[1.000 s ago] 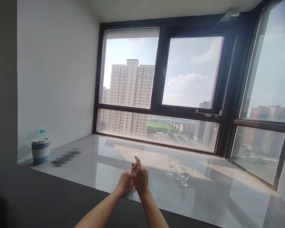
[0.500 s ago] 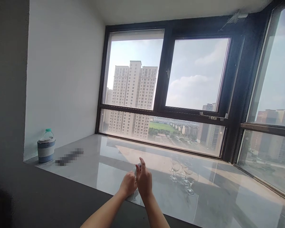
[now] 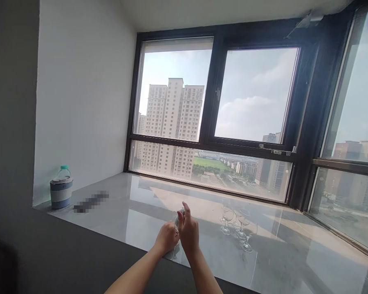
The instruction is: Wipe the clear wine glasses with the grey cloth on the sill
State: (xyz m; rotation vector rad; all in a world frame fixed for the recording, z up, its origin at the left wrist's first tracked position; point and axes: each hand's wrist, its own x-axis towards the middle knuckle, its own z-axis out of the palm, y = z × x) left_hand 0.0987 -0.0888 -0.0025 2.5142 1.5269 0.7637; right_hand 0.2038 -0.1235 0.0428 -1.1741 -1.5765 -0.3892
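Note:
Both hands meet over the near part of a glossy marble sill (image 3: 116,204). My left hand (image 3: 166,238) is closed round a clear stemmed glass (image 3: 175,252), whose foot and stem show just below the fingers. My right hand (image 3: 188,231) presses against the glass from the right with fingers curled and one finger raised; a bit of pale cloth (image 3: 180,212) shows at its fingertips. Three empty wine glasses (image 3: 239,228) stand together on the sill a short way to the right of my hands.
A plastic bottle with a green cap sits in a blue and white holder (image 3: 61,188) at the sill's far left by the white wall. A dark blurred object (image 3: 90,201) lies beside it. Large dark-framed windows (image 3: 214,118) close the back and right. A dark counter edge (image 3: 79,253) runs below.
The view has drifted slightly left, so everything sits a little further right. My hands stay together on the glass, the right hand shifting slightly over it.

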